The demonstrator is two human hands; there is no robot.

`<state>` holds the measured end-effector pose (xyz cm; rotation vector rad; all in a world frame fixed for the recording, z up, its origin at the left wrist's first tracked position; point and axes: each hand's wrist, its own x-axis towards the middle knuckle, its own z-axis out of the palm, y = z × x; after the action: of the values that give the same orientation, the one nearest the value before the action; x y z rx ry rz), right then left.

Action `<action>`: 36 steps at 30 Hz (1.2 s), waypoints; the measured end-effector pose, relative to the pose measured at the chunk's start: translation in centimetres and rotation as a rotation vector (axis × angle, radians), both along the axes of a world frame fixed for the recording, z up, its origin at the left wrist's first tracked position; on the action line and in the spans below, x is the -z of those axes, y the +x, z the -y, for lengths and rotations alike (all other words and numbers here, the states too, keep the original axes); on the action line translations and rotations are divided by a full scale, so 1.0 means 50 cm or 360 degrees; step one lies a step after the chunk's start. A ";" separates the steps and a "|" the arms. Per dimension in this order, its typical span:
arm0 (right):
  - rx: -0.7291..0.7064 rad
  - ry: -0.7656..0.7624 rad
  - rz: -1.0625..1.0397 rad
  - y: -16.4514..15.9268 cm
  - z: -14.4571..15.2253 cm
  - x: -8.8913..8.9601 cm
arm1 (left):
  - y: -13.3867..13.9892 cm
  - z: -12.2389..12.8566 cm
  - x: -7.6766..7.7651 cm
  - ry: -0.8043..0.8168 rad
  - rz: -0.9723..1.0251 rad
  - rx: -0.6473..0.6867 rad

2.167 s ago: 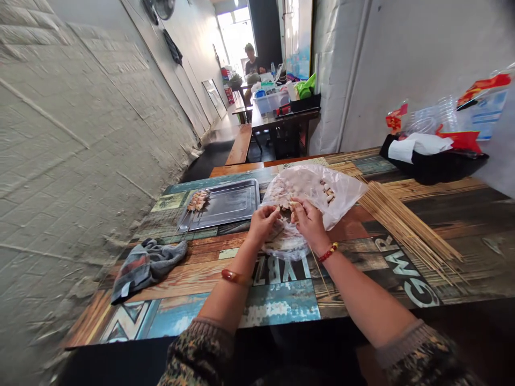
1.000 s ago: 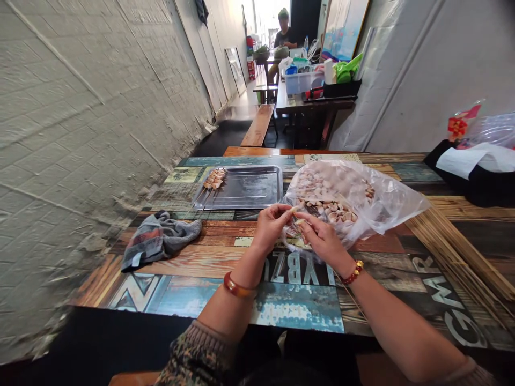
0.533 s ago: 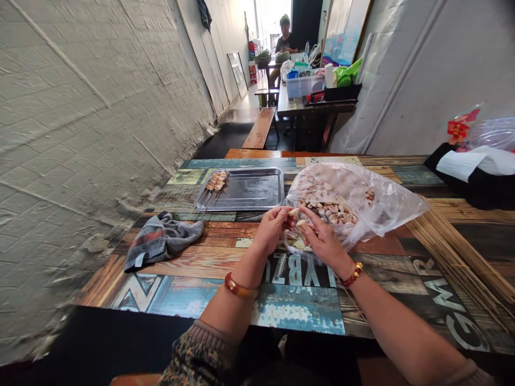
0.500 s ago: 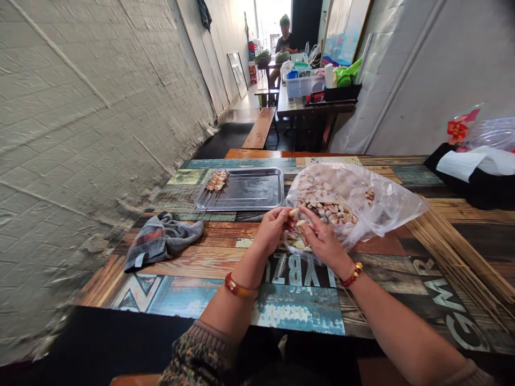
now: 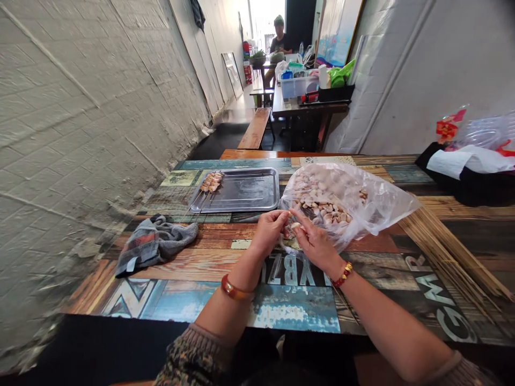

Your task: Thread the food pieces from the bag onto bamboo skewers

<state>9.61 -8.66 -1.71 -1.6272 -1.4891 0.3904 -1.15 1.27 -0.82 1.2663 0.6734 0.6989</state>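
Observation:
In front of me, both hands meet at the near edge of a clear plastic bag [image 5: 386, 206] full of small pale and brownish pieces of food [image 5: 336, 213]. My left hand [image 5: 270, 230] is closed, thumb and fingers pinching a small pale piece mostly hidden by the fingertips. My right hand [image 5: 316, 244] is closed around a thin skewer [image 5: 349, 305], whose lower end shows below the wrist. A pale piece [image 5: 295, 225] sits at the right thumb and fingers. Farther left, a metal tray [image 5: 251, 187] bears a few loaded skewers [image 5: 211, 182].
A grey cloth [image 5: 156, 241] lies at the left of the patterned table [image 5: 293, 311]. Bare bamboo skewers [image 5: 450, 252] lie on the right, below a black container [image 5: 462, 185] with paper. Beyond are a bench [image 5: 255, 128], a cluttered second table and a seated person [image 5: 278, 40].
My fingertips have drawn closer together, and the pale piece in my left hand is now more hidden. The whole view has shifted slightly; tray, bag and cloth stay in place.

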 end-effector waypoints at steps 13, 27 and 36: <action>0.0058 -0.0042 -0.0138 -0.003 -0.002 -0.008 | 0.005 0.011 0.002 0.0063 -0.0098 0.0077; -0.0246 -0.0262 -0.1107 0.018 0.000 -0.019 | 0.002 0.007 -0.002 -0.0323 0.0120 0.0251; -0.0272 -0.0358 -0.1032 0.012 -0.006 0.001 | 0.001 -0.006 0.007 -0.0465 0.0290 -0.0074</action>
<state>10.21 -8.37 -1.74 -1.3500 -1.1071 1.0990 -1.08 1.59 -1.18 0.9095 0.6305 0.7159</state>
